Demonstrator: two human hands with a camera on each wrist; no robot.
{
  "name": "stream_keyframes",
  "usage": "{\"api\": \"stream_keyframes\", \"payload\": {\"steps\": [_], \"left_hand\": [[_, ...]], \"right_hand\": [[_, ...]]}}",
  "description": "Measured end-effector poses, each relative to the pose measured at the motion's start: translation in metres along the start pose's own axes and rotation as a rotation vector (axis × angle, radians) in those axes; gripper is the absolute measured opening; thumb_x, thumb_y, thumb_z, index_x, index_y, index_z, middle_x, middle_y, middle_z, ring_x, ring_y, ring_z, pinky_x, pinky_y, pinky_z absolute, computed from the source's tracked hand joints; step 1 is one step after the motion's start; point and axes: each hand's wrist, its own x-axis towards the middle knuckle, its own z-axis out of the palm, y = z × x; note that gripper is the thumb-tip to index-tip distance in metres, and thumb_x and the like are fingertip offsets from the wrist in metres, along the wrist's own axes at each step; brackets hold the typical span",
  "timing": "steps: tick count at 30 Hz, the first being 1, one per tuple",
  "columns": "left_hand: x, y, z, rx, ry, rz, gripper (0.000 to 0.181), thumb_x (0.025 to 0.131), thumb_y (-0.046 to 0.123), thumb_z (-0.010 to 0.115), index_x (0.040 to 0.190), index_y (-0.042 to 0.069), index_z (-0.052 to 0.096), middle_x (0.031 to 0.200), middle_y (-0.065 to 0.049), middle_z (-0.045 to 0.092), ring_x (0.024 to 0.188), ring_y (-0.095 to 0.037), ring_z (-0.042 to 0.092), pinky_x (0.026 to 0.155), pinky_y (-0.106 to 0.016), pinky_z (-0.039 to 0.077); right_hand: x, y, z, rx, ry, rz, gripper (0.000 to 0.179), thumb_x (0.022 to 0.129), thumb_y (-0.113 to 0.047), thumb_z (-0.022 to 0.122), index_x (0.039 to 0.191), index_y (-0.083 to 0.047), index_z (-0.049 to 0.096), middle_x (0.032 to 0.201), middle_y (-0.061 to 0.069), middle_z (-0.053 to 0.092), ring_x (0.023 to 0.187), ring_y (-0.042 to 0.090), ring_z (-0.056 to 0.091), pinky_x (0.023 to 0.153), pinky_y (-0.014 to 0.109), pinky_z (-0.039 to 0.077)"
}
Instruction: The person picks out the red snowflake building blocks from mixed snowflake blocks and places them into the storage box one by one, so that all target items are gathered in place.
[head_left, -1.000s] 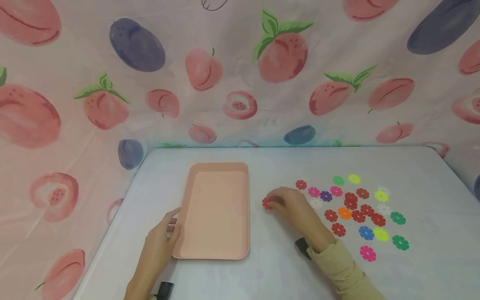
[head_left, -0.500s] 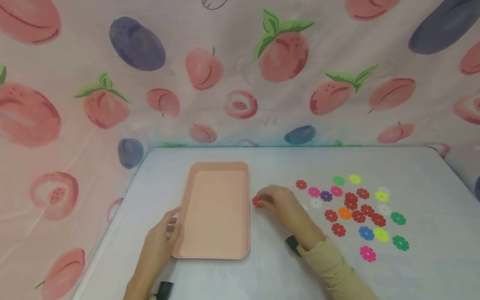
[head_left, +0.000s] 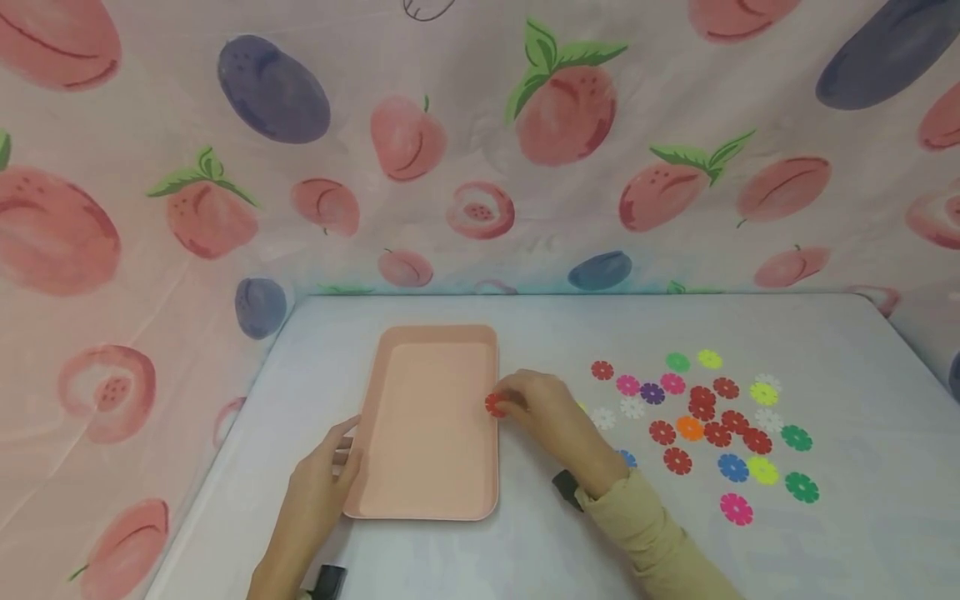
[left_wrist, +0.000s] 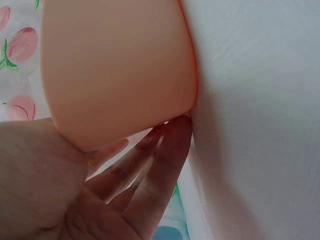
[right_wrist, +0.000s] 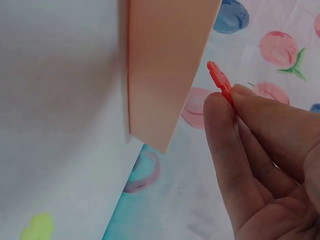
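A pink rectangular tray [head_left: 431, 433] lies on the white table, nothing inside it. My left hand [head_left: 318, 487] rests along its left side; in the left wrist view the fingers [left_wrist: 165, 170] stretch out against the tray's outer wall. Between thumb and fingertips, my right hand [head_left: 543, 412] pinches a red snowflake disc [head_left: 493, 405]. That disc overlaps the tray's right rim in the head view. From the right wrist, the disc [right_wrist: 220, 80] shows nearly edge-on, held higher than the tray's wall [right_wrist: 160, 65].
Several loose snowflake discs spread over the right half of the table, among them an orange one [head_left: 690, 428], a purple one [head_left: 652, 393] and a blue one [head_left: 732, 467]. A fruit-print cloth [head_left: 480, 125] hangs behind the table and along its left side.
My right hand has moved left with the red snowflake disc, from the table beside the tray to its right rim. White and blue discs formerly behind the arm now show. The left hand stays put.
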Motion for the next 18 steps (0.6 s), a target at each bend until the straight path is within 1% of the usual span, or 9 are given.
{"api": "stream_keyframes", "payload": {"steps": [2, 5, 12, 18], "left_hand": [[0.0, -0.001, 0.0, -0.001, -0.003, 0.0, 0.047, 0.101, 0.013, 0.058, 0.146, 0.014, 0.046, 0.121, -0.017, 0.067, 0.099, -0.032, 0.07, 0.077, -0.042, 0.06], [0.0, -0.001, 0.0, 0.0, -0.007, -0.005, 0.047, 0.101, 0.014, 0.058, 0.147, 0.015, 0.045, 0.122, -0.017, 0.067, 0.1, -0.033, 0.07, 0.077, -0.042, 0.06], [0.0, -0.001, 0.0, -0.01, -0.013, -0.019, 0.047, 0.101, 0.014, 0.057, 0.147, 0.015, 0.045, 0.122, -0.016, 0.067, 0.1, -0.032, 0.07, 0.077, -0.042, 0.06], [0.0, 0.0, 0.0, -0.005, -0.011, -0.014, 0.047, 0.101, 0.014, 0.057, 0.147, 0.014, 0.045, 0.122, -0.017, 0.067, 0.1, -0.033, 0.069, 0.077, -0.042, 0.06]], "right_hand": [[0.002, -0.003, 0.002, 0.001, -0.01, 0.016, 0.017, 0.084, -0.013, 0.08, 0.1, -0.013, 0.076, 0.091, -0.005, 0.072, 0.089, 0.014, 0.066, 0.088, 0.033, 0.059], [0.004, -0.006, 0.004, -0.001, -0.014, 0.016, 0.017, 0.085, -0.014, 0.079, 0.101, -0.014, 0.076, 0.091, -0.005, 0.071, 0.088, 0.013, 0.066, 0.087, 0.031, 0.059], [0.008, -0.008, 0.009, -0.013, -0.018, -0.034, 0.014, 0.086, -0.012, 0.078, 0.1, -0.013, 0.075, 0.09, -0.004, 0.071, 0.084, 0.012, 0.064, 0.084, 0.029, 0.059], [0.012, -0.009, 0.015, 0.001, -0.044, -0.028, 0.015, 0.087, -0.013, 0.077, 0.102, -0.013, 0.075, 0.092, -0.004, 0.07, 0.087, 0.013, 0.065, 0.084, 0.029, 0.059]]}}
